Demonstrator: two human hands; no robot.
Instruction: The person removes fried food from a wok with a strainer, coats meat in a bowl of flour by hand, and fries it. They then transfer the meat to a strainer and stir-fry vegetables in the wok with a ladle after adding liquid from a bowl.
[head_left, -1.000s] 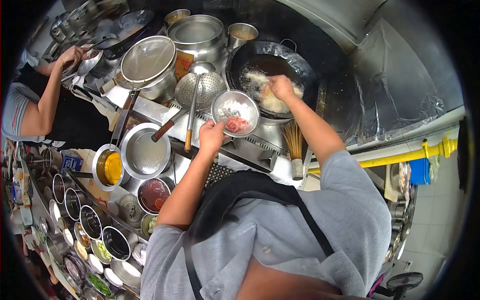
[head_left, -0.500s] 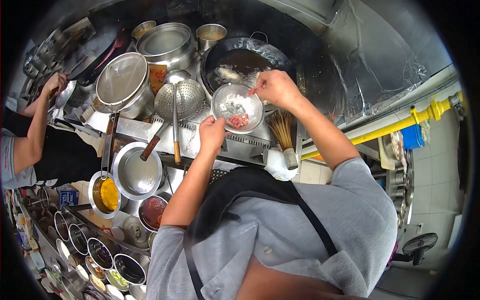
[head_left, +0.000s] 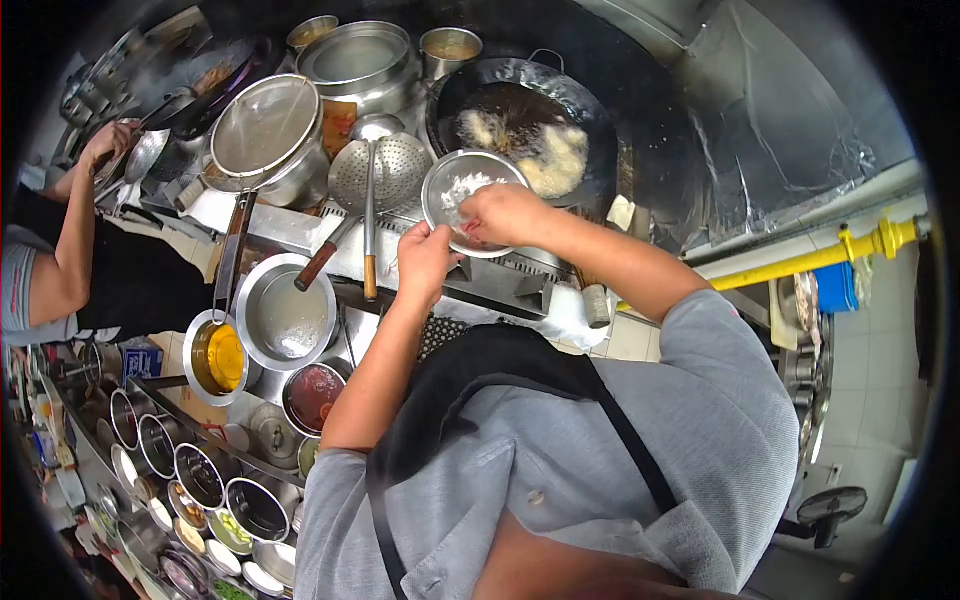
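My left hand point(head_left: 426, 262) grips the near-left rim of a metal bowl point(head_left: 436, 186), thumb over the edge. White powder point(head_left: 466, 187) and a few pink pieces of raw meat point(head_left: 470, 230) lie in the bowl. My right hand point(head_left: 505, 214) reaches into it from the right, its fingers drawn together at the meat; the fingertips are partly hidden. Right behind the bowl stands a black wok point(head_left: 590, 100) of dark oil, with pale coated pieces point(head_left: 555, 165) frying in foam.
A perforated skimmer point(head_left: 375, 172) and a wooden-handled ladle point(head_left: 318, 266) lie left of the bowl. Farther left are a sieve point(head_left: 265, 125) on a pot, a pan of cloudy liquid point(head_left: 290, 312) and a bowl of yellow oil point(head_left: 222, 358). A co-worker's hand point(head_left: 108, 143) works at another wok.
My right hand has moved from the wok's near edge, where it held a pink piece, down into the bowl. More pale foam spreads over the oil. The camera view has shifted slightly.
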